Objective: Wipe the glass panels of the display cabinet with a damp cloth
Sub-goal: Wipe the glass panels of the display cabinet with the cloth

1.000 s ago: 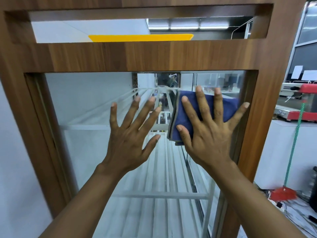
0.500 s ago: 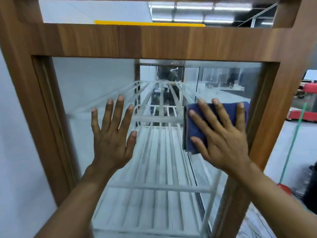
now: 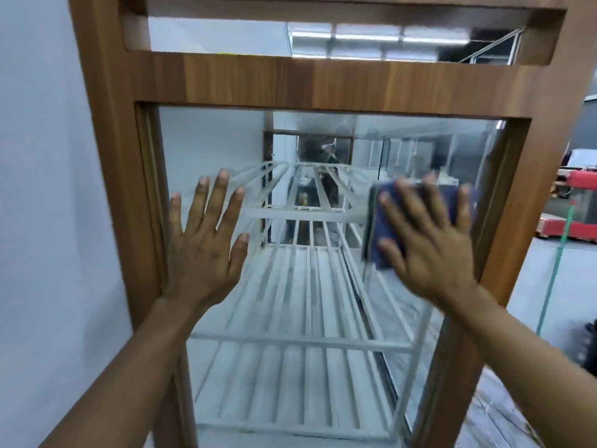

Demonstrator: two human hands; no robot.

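Against cabinet glass panel (image 3: 323,150): right hand (image 3: 433,250) flat, fingers spread, pressing blue cloth (image 3: 384,227); left hand (image 3: 203,250) flat, fingers spread, bare.

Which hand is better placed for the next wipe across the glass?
Right. The right hand presses the blue cloth flat against the glass panel near the cabinet's right frame. The left hand lies bare on the glass, holding nothing.
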